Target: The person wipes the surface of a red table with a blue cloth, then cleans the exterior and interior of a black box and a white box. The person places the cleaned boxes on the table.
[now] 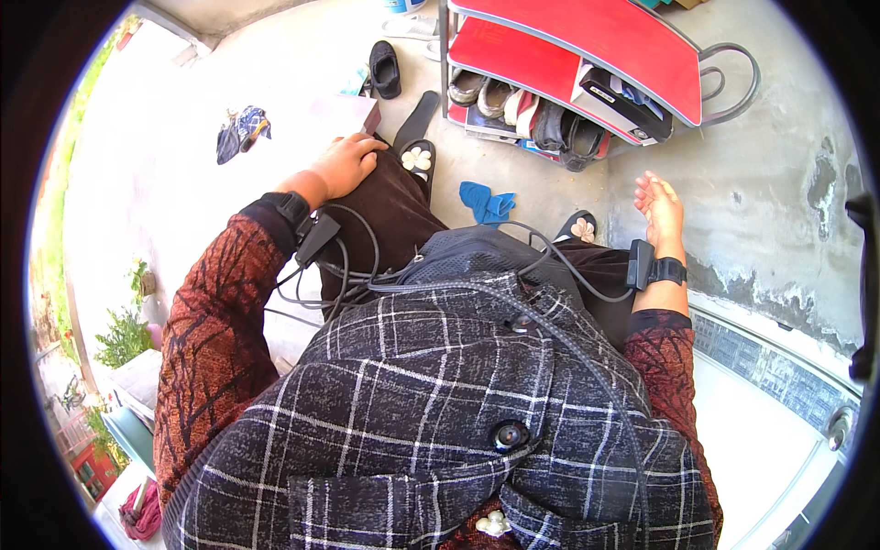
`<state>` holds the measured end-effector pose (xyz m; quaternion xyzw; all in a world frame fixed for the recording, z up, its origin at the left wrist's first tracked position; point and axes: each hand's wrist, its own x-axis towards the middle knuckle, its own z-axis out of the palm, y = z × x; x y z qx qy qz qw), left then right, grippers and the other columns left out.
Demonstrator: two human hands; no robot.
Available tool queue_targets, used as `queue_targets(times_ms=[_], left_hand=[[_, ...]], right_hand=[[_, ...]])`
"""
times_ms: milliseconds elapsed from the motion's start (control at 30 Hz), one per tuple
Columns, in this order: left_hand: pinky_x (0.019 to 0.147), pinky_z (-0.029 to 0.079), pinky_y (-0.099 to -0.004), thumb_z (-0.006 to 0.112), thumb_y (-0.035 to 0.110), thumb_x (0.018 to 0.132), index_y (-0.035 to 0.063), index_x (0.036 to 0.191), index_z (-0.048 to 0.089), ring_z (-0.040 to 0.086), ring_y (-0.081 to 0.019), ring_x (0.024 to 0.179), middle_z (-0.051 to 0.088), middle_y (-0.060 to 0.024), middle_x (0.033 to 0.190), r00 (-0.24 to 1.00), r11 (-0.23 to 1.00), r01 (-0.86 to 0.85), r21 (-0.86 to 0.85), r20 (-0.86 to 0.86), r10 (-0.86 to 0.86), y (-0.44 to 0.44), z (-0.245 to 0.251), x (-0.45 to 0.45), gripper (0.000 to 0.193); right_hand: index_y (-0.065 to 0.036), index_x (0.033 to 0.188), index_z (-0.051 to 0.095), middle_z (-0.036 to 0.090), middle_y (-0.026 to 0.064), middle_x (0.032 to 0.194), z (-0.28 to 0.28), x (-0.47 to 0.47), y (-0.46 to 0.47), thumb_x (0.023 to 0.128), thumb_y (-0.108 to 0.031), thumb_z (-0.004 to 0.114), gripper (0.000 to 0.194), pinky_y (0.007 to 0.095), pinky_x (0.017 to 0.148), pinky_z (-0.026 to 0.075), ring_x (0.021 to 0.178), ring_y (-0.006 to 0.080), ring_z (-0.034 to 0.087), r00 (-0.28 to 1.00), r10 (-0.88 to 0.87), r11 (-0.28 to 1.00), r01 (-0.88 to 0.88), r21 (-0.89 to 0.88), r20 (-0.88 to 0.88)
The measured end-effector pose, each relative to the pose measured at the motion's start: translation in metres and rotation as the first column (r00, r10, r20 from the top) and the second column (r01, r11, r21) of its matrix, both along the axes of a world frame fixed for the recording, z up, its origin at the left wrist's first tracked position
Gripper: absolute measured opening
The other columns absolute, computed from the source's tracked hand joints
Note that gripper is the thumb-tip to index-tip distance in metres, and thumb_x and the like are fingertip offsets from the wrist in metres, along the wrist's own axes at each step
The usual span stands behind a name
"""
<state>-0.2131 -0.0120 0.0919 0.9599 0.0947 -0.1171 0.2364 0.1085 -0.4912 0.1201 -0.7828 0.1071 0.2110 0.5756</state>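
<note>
My left hand [346, 165] lies palm down on my knee in dark brown trousers [395, 199], its fingers slightly spread and holding nothing. Out to the right, my right hand [660, 203] is raised with the fingers loosely curled, near the stained wall, and nothing shows in it. Each wrist bears a strap with a black device, joined by grey cables across my lap. A blue cloth [487, 203] lies on the floor between my feet. Black slippers with flower ornaments are on my feet, the left slipper [416, 159] and the right slipper [581, 228].
A red-topped shoe rack [577, 34] ahead holds several shoes and a black box [622, 103]. A black shoe [385, 69], a dark insole [417, 120] and a pinkish box [347, 112] are on the floor. Crumpled checked cloth [249, 127] lies left. A white door [749, 426] is at right.
</note>
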Motion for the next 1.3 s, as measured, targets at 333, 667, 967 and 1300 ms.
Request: queue_targets(times_ms=[333, 667, 967, 1300], left_hand=[[0.112, 0.039, -0.0443, 0.047, 0.012, 0.095, 0.0115, 0.123, 0.067, 0.054, -0.0336, 0.127, 0.064, -0.0130, 0.128, 0.998, 0.997, -0.056, -0.051, 0.015, 0.057, -0.006, 0.005, 0.000, 0.034], [0.103, 0.049, -0.0428, 0.055, 0.014, 0.089, 0.0102, 0.108, 0.072, 0.063, -0.0335, 0.113, 0.070, -0.0106, 0.117, 0.984, 0.979, -0.170, -0.110, 0.039, 0.176, -0.007, 0.017, 0.002, 0.026], [0.102, 0.049, -0.0443, 0.059, 0.010, 0.085, 0.0076, 0.106, 0.072, 0.063, -0.0343, 0.113, 0.070, -0.0125, 0.117, 0.959, 0.941, -0.279, -0.192, -0.006, 0.283, -0.012, 0.013, 0.012, 0.025], [0.103, 0.049, -0.0450, 0.058, 0.007, 0.079, 0.0075, 0.103, 0.073, 0.063, -0.0336, 0.115, 0.069, -0.0130, 0.117, 0.940, 0.911, -0.340, -0.235, -0.120, 0.320, 0.003, 0.011, 0.024, 0.028]], right_hand=[[-0.007, 0.120, 0.069, 0.074, 0.0091, 0.105, -0.046, -0.006, 0.058, 0.104, -0.023, 0.058, 0.025, 0.0301, 0.072, 0.057, 0.082, 0.0161, 0.069, 0.937, 0.282, 0.957, -0.289, -0.005, -0.206], [-0.007, 0.127, 0.063, 0.069, 0.0118, 0.118, -0.178, -0.028, 0.118, 0.106, -0.027, 0.055, 0.030, 0.0370, 0.080, 0.059, 0.100, 0.0253, 0.069, 0.729, 0.414, 0.869, -0.496, -0.004, -0.545], [-0.004, 0.156, 0.028, 0.044, 0.0227, 0.152, -0.285, -0.016, 0.170, 0.103, -0.047, 0.056, 0.074, 0.0486, 0.107, 0.048, 0.133, 0.0395, 0.052, 0.661, 0.205, 0.978, -0.172, 0.120, -0.722], [-0.010, 0.162, 0.009, 0.026, 0.0111, 0.163, -0.433, 0.006, 0.211, 0.103, -0.056, 0.050, 0.085, 0.0532, 0.117, 0.039, 0.146, 0.0346, 0.036, 0.651, -0.062, 0.939, 0.295, 0.177, -0.757]])
